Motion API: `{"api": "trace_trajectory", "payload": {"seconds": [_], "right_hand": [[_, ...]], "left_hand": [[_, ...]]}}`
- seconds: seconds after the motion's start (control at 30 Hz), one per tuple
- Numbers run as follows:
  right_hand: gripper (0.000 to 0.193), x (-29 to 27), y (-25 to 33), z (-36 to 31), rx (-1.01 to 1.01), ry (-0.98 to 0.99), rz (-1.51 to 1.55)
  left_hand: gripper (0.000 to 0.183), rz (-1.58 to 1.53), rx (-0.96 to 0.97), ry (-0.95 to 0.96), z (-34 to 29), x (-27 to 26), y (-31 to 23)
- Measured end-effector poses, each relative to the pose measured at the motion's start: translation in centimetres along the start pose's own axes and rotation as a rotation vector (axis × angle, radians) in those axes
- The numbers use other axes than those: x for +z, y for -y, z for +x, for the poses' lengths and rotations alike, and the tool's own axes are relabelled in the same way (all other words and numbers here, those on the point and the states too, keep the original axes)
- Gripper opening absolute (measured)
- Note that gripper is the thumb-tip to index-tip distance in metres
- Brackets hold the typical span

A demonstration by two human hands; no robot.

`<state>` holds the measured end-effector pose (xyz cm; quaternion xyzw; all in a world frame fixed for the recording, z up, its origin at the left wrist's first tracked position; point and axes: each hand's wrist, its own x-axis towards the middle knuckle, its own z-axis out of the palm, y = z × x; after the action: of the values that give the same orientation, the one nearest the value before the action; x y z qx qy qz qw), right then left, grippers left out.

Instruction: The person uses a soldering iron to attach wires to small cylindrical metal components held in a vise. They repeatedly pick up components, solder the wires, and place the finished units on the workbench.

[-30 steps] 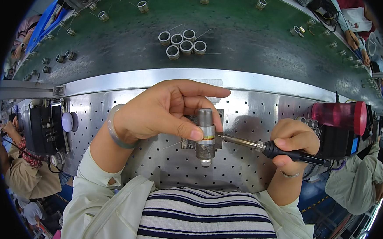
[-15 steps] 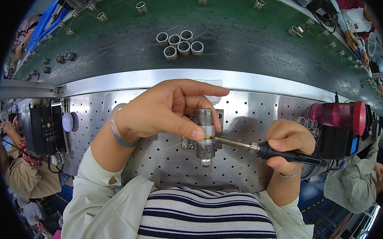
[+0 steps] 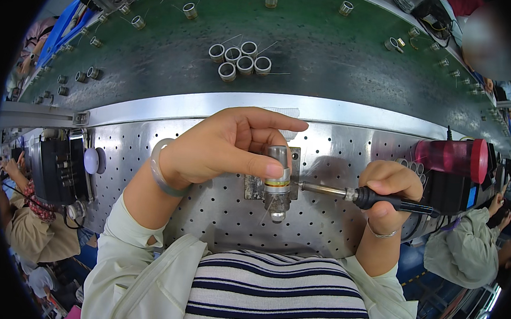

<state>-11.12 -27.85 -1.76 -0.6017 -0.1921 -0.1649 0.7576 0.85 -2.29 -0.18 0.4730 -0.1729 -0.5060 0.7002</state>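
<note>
My left hand (image 3: 215, 151) pinches a metal ring (image 3: 276, 187) with a yellowish band, thumb on its near left side and index finger stretched out past it. The ring sits around a round metal post (image 3: 277, 154) whose rounded tip (image 3: 277, 217) points toward me. A thin wire runs down beside the post. My right hand (image 3: 389, 188) is closed around the black handle of a soldering iron (image 3: 329, 191). The iron's tip lies just right of the ring, with a small gap between them. Behind the post, a dark metal block (image 3: 254, 187) is partly hidden.
Beyond the perforated metal plate (image 3: 333, 223), a green belt (image 3: 332, 59) carries a cluster of metal rings (image 3: 245, 63) and scattered others. A red cylinder (image 3: 451, 158) and black station (image 3: 446, 191) stand right, a black device (image 3: 56, 168) left. People sit at both sides.
The soldering iron has drawn back slightly to the right, off the ring. The ring has turned in my left hand, so more of its yellowish band shows and the thin wire hangs lower.
</note>
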Motion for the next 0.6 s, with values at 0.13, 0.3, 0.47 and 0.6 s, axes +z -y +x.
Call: {"api": "trace_trajectory", "payload": {"seconds": [0.13,0.3,0.47,0.6], "right_hand": [[0.023,0.04,0.18,-0.11,0.008,-0.044,0.014],[0.025,-0.17,0.87,0.81,-0.012,0.196,-0.054],[0.027,0.64,0.62,0.67,-0.054,0.058,-0.098],[0.026,0.35,0.51,0.39,-0.032,0.037,-0.115]], "left_hand": [[0.069,0.02,-0.01,-0.053,-0.19,0.47,-0.12],[0.07,0.037,-0.024,-0.09,-0.17,0.66,-0.11],[0.071,0.038,-0.008,-0.103,-0.15,0.64,0.07],[0.071,0.038,-0.009,-0.104,-0.13,0.72,-0.03]]}}
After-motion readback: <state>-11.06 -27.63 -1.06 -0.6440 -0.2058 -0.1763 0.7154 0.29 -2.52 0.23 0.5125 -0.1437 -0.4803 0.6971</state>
